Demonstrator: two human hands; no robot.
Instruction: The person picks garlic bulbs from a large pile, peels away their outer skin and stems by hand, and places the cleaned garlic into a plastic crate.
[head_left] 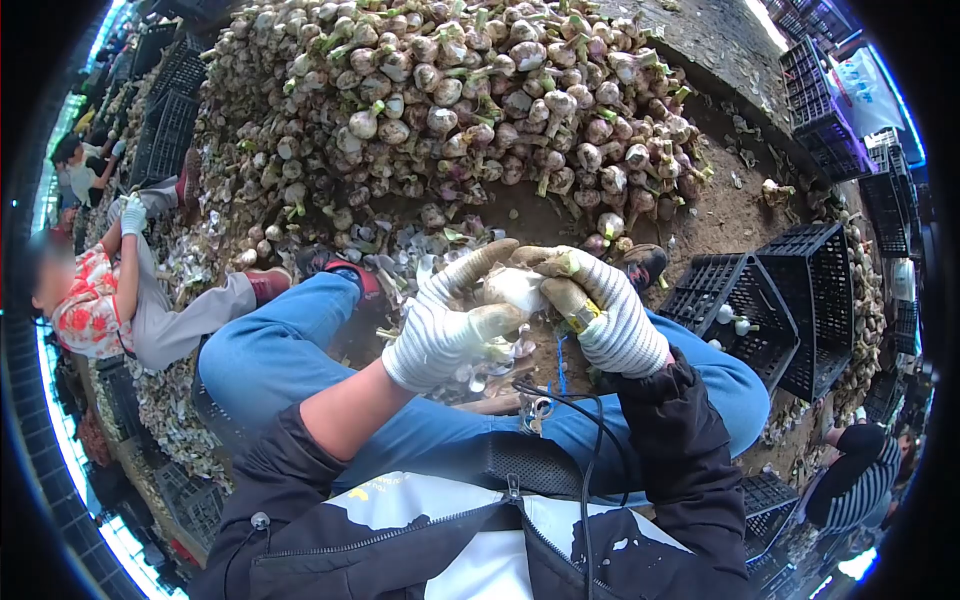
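Note:
Both hands wear striped white knit gloves with soiled brown fingers. Between them, above my lap, is a whitish garlic bulb (515, 289). My left hand (445, 325) curls around its left side, fingers over the top and thumb below. From the other side, my right hand (598, 305) grips the bulb with bent fingers. A small yellow piece (583, 316) shows against the right thumb; its kind is unclear. Beneath the hands, papery garlic skins (480, 378) lie on the ground between my legs.
A large heap of garlic bulbs (450, 110) rises ahead. Right of my knee, a black crate (735, 310) holds a few cleaned bulbs, with another black crate (815, 300) beside it. A co-worker (95, 310) sits at left. A dark cord (590, 420) hangs over my lap.

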